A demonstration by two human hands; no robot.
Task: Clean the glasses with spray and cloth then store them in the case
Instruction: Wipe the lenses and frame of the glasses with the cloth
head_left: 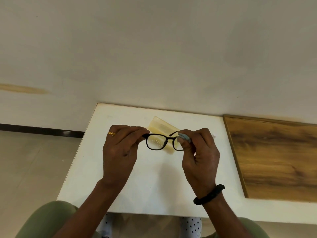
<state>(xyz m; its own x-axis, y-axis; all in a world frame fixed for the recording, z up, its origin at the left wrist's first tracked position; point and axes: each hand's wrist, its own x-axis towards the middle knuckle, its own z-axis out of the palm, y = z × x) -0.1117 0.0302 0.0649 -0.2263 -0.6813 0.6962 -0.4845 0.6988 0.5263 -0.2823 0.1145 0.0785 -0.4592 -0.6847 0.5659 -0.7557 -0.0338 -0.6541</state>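
Observation:
Black-framed glasses (158, 135) are held up over the white table (151, 177). Spray droplets dot their left lens. My left hand (120, 152) pinches the frame's left end. My right hand (199, 158) presses a small light-blue cloth (185, 137) against the right lens, thumb behind it. Behind the glasses an open pale yellow case (162, 126) lies on the table, partly hidden by them. No spray bottle is in view.
A wood-grain panel (277, 157) adjoins the table on the right. A white wall rises just behind the table's far edge. The floor drops away on the left. My knees show below the near edge.

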